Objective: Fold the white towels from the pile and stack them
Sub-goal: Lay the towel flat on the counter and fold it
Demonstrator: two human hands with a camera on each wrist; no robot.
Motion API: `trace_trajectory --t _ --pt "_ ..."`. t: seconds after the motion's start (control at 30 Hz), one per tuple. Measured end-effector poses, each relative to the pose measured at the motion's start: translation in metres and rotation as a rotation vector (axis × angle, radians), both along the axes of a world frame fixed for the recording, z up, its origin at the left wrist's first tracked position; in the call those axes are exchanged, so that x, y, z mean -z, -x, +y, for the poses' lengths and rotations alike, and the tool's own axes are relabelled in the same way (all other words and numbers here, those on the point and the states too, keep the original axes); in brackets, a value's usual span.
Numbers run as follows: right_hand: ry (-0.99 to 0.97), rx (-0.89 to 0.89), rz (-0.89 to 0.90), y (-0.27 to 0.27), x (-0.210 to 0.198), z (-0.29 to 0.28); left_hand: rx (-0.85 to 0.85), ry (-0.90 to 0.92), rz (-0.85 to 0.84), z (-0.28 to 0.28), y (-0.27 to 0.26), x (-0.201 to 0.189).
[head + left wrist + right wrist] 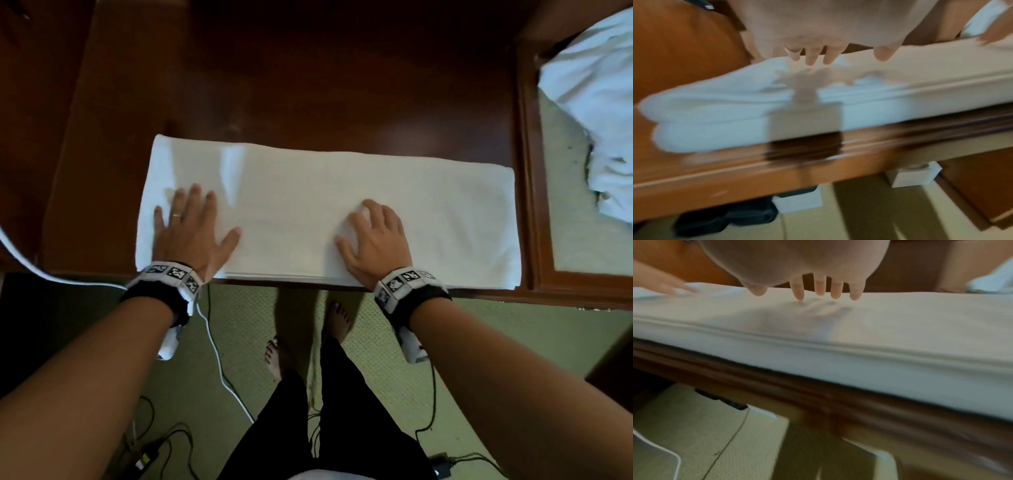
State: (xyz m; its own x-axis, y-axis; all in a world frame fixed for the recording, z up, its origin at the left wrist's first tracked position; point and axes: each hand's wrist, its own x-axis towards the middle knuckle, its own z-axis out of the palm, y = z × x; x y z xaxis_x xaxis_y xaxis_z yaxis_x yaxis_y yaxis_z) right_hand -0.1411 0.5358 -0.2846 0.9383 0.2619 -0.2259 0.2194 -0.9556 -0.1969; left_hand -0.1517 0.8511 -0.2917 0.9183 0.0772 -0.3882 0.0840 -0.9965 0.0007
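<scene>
Both hands lie palm down on a folded white towel [329,209]. The left hand [191,229] rests flat near the towel's left end, its grip spread: 4 fingers extended toward the far edge and the thumb splayed to the right; a ring shows on 1 finger. The right hand [373,240] rests near the towel's middle, its grip also spread but with the fingers slightly bent, fingertips pressing the cloth and the thumb pointing left. In the right wrist view the fingertips [800,295] touch the towel [838,337] and dimple its surface; in the left wrist view, which is blurred, the left hand's fingers [812,56] hang just over the towel [735,105]. Each wrist carries a black band with patterned markers.

The towel forms a long rectangle lying left to right on the dark wooden worktop [308,85], its near edge flush with the worktop's near edge, where several layers show. Its left end is slightly rumpled. A pile of loose white towels [596,113] lies far right, well apart from the folded towel.

Below the worktop, cables [219,370] trail on green carpet [479,342].
</scene>
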Motion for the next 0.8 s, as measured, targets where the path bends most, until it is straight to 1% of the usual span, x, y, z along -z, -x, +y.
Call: trace_trajectory --t 0.07,0.13,0.17,0.23,0.3,0.4,0.47,0.5,0.57,0.6,0.63,0.67,0.7,0.77,0.8 --pt "-0.018 -0.044 -0.011 -0.010 0.006 0.018 0.100 0.093 -0.051 -0.046 -0.004 0.003" --pt "0.016 -0.087 0.043 -0.016 0.018 0.021 0.174 0.127 -0.038 -0.086 -0.001 0.015" --pt "0.037 -0.094 0.064 -0.018 0.024 0.014 0.167 0.122 -0.024 -0.101 0.000 0.022" --pt "0.076 -0.058 0.056 -0.019 0.033 -0.020 0.101 0.104 -0.006 -0.114 0.002 0.033" --pt "0.104 0.078 0.060 -0.017 0.038 -0.073 0.076 0.095 -0.030 -0.113 0.003 0.039" --pt "0.143 0.357 0.117 -0.012 0.035 -0.157 0.065 0.105 -0.051 -0.109 0.000 0.040" --pt "0.116 0.426 0.141 -0.011 0.031 -0.192 0.053 0.101 -0.044 -0.112 -0.004 0.039" --pt "0.082 0.430 0.121 -0.010 0.029 -0.200 0.044 0.093 -0.036 -0.114 -0.006 0.037" --pt "-0.010 0.483 -0.012 -0.010 0.024 -0.209 0.020 0.077 -0.010 -0.114 -0.011 0.032" --pt "-0.050 0.557 -0.075 -0.010 0.020 -0.211 0.006 0.065 0.009 -0.113 -0.014 0.029" --pt "-0.095 0.655 -0.094 -0.010 0.016 -0.214 -0.004 0.048 0.034 -0.111 -0.017 0.027" --pt "-0.142 0.749 -0.061 -0.010 0.012 -0.216 -0.011 0.032 0.058 -0.108 -0.020 0.024" --pt "-0.175 0.820 0.009 -0.011 0.010 -0.218 -0.014 0.022 0.079 -0.104 -0.022 0.021" --pt "-0.171 0.872 0.138 -0.015 0.007 -0.218 -0.010 0.015 0.111 -0.099 -0.026 0.016" --pt "-0.170 0.880 0.171 -0.018 0.005 -0.217 -0.003 0.016 0.123 -0.098 -0.026 0.015"
